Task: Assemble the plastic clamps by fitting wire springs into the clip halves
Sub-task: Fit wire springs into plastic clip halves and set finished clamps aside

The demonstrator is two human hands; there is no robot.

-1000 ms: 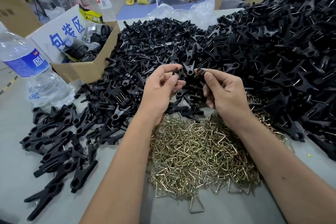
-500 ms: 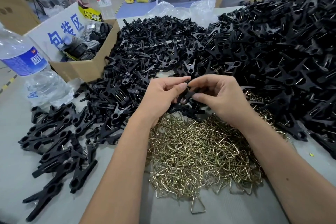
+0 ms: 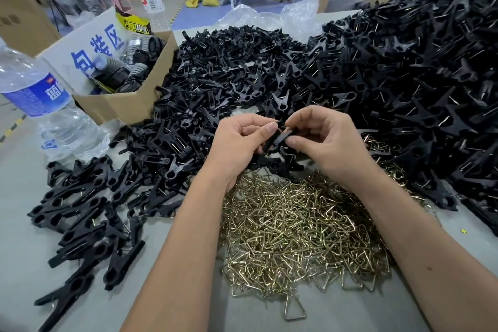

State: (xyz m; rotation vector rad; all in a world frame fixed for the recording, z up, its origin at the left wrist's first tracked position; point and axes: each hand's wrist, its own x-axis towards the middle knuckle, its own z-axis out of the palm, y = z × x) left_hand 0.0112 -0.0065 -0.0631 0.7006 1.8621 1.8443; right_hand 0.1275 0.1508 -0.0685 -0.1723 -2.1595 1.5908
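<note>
left hand (image 3: 237, 143): pinching black plastic clip half (image 3: 280, 139)
right hand (image 3: 327, 143): gripping same clip half
below: brass-coloured wire spring pile (image 3: 296, 229) lying on grey desk (image 3: 21, 264)

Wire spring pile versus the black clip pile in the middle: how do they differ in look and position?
The wire spring pile is shiny brass-coloured bent wire; the black clip pile is matte plastic. The spring pile lies nearest the person, under the forearms; the clip pile lies beyond the hands. The spring pile is smaller and flatter. Both lie loose on the grey table.
</note>
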